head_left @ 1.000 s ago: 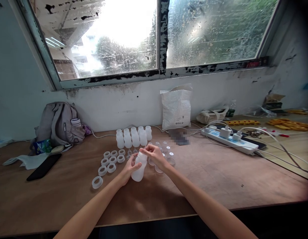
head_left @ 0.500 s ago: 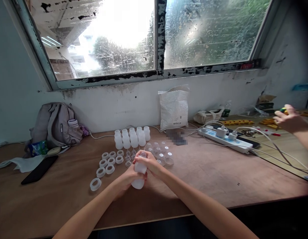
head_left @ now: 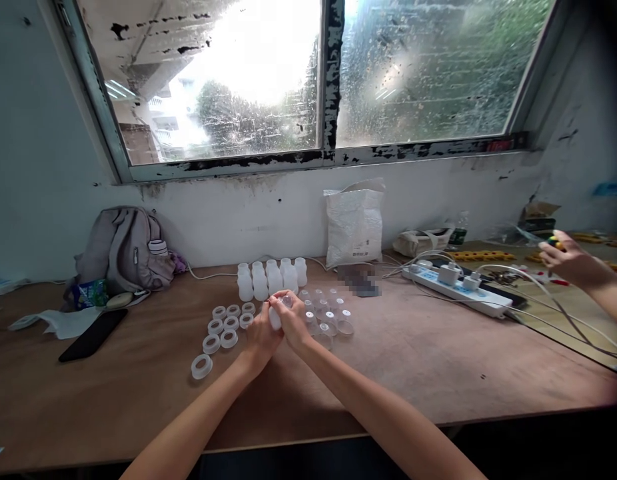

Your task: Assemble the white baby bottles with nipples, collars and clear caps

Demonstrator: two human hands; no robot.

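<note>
Head view: my left hand and right hand curl closed round a bottle; steady, even pressure should serve best.

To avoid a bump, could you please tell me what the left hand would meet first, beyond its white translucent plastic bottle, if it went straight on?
Probably the bare right hand, close ahead of the left hand at the bottle, though depth there is unclear.

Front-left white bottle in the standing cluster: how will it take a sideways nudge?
The front-left bottle could tip fairly easily, being much taller than wide. It may jostle its neighbour, standing close beside it. Probably smooth to grip, since no ridges show on its body.
</note>
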